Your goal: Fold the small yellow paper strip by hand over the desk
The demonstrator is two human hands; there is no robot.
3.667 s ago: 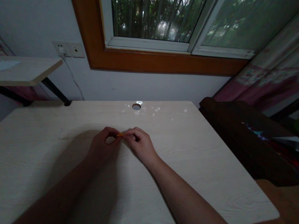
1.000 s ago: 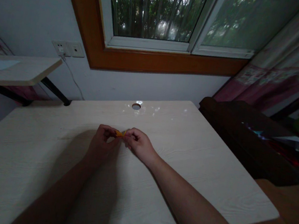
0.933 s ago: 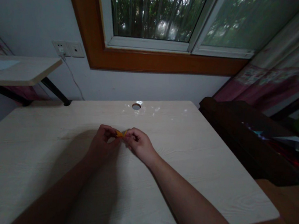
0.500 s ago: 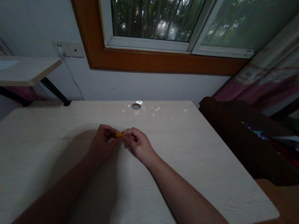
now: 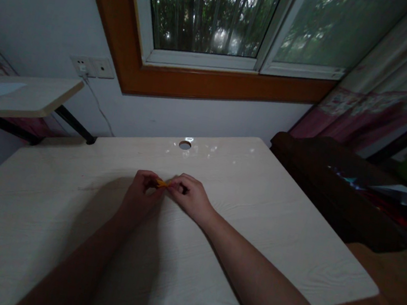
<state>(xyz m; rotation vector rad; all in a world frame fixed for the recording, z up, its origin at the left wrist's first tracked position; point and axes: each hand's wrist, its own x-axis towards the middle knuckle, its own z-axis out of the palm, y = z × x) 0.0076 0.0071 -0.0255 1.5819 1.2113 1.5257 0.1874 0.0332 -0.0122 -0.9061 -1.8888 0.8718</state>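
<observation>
Between my two hands is a small yellow-orange folded piece [image 5: 161, 183], which looks like paper; most of it is covered by fingers. My left hand [image 5: 142, 187] pinches its left side between thumb and fingertips. From the right, my right hand [image 5: 189, 193] closes its thumb and fingers on the other end. Both hands are just above or resting on the pale wood-grain table [image 5: 257, 200], and I cannot tell if the piece touches the top.
A round cable hole [image 5: 185, 145] lies near the table's far edge. At the left stands a raised shelf [image 5: 25, 97] on black legs. A cord [image 5: 98, 105] hangs from a wall socket [image 5: 84, 66]. Dark wooden furniture [image 5: 315, 188] borders the right side.
My right thumb and fingers have closed in tighter on the yellow-orange piece, and its upright tip no longer shows. The left hand has hardly moved.
</observation>
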